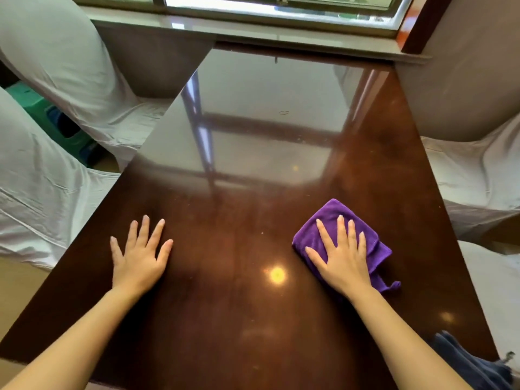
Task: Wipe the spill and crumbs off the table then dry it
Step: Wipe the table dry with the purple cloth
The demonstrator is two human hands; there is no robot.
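Note:
A glossy dark brown table (253, 319) fills the view and mirrors the window. My right hand (342, 256) lies flat, fingers spread, pressing a folded purple cloth (327, 220) onto the table's right side. My left hand (140, 253) rests flat on the bare tabletop at the left, fingers apart, holding nothing. Tiny pale specks (263, 233) dot the surface between and beyond the hands. A small ring-shaped mark (284, 112) shows farther back.
Chairs in white covers stand at the left (47, 170) and at the right (475, 170). A dark blue cloth (472, 364) lies at the near right corner. A window sill (253, 26) runs behind the table's far edge. Green stools (56, 122) sit on the floor at the left.

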